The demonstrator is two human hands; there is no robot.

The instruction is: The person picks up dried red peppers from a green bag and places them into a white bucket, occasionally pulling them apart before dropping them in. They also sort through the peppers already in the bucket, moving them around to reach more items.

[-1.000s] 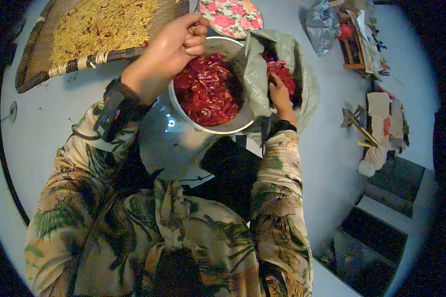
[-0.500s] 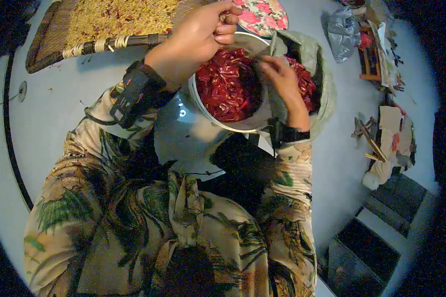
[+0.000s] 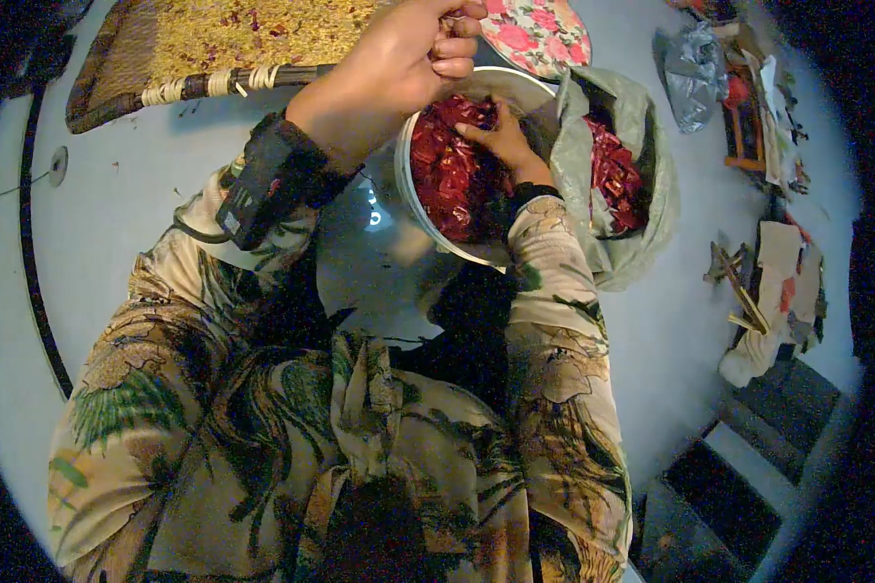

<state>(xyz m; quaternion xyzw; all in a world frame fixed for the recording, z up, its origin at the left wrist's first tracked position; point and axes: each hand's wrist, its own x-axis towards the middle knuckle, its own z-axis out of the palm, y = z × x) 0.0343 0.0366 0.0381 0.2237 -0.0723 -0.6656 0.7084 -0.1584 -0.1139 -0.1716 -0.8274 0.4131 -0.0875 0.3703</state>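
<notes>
A white bucket (image 3: 405, 185) holds dark red dried chilies (image 3: 444, 185). My right hand (image 3: 504, 138) reaches into it from the right, thumb and forefinger spread apart on the chilies; its other fingers are partly hidden. Above the bucket's far left rim, my left hand (image 3: 428, 49) is closed with its fingers curled in; what it holds, if anything, is hidden. Against the bucket's right side stands a grey-green sack (image 3: 651, 228), open at the top, with more dried chilies (image 3: 617, 180) inside.
At the far left lies a woven tray (image 3: 117, 73) spread with yellow seeds (image 3: 262, 39) and red bits. A round floral-patterned surface (image 3: 544, 34) sits behind the bucket. On the right are a grey plastic bag (image 3: 692, 78), a small wooden frame (image 3: 744, 136) and cloth (image 3: 778, 262).
My right hand has moved left and down from the bucket's right rim onto the chilies. My left hand stays closed above the bucket. The whole view has shifted slightly.
</notes>
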